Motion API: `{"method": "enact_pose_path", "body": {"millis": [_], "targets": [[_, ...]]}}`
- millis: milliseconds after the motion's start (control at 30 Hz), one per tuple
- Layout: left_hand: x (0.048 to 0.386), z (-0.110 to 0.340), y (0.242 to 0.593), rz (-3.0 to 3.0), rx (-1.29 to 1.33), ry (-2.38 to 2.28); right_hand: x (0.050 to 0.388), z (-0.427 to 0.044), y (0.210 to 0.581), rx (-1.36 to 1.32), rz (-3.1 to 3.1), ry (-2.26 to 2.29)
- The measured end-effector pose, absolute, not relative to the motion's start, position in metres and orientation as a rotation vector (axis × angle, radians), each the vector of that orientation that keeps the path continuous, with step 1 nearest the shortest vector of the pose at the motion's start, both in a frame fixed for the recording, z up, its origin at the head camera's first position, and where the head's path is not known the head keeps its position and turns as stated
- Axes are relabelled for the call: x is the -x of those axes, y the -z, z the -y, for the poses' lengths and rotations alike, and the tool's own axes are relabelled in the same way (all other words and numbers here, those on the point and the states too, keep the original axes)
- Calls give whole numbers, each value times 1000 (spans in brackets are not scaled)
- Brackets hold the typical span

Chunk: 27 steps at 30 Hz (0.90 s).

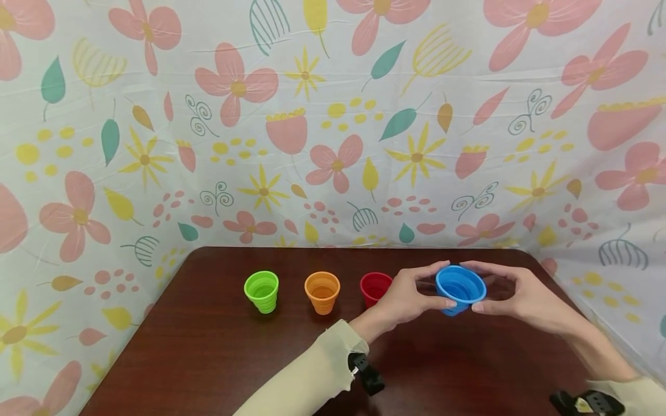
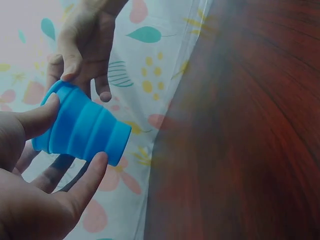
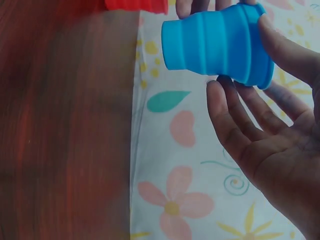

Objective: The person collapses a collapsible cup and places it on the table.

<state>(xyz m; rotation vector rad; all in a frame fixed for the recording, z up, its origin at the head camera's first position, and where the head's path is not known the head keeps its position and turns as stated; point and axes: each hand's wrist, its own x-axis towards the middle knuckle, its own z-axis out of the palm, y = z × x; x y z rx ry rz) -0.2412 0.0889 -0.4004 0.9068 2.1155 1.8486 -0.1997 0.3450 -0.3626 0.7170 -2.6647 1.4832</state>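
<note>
Blue and ringed, the held cup (image 1: pixel 461 283) is hanging above the bench (image 1: pixel 208 358), to the right of the red cup (image 1: pixel 372 287), the orange cup (image 1: pixel 322 293) and the green cup (image 1: pixel 262 293), which are standing in a row. The left hand (image 1: pixel 407 293) and the right hand (image 1: pixel 532 296) are both gripping it, their fingers (image 2: pixel 89 182) pinching its sides. Holding it steady seems to be the step now. The next move is probably calling for both hands keeping it level.
</note>
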Motion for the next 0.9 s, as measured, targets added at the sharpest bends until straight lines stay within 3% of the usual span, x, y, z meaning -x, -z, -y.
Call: {"method": "enact_pose_path", "body": {"millis": [900], "targets": [[229, -24, 386, -2182, -912, -1806, 199, -290, 360, -810, 2560, -1584]]}}
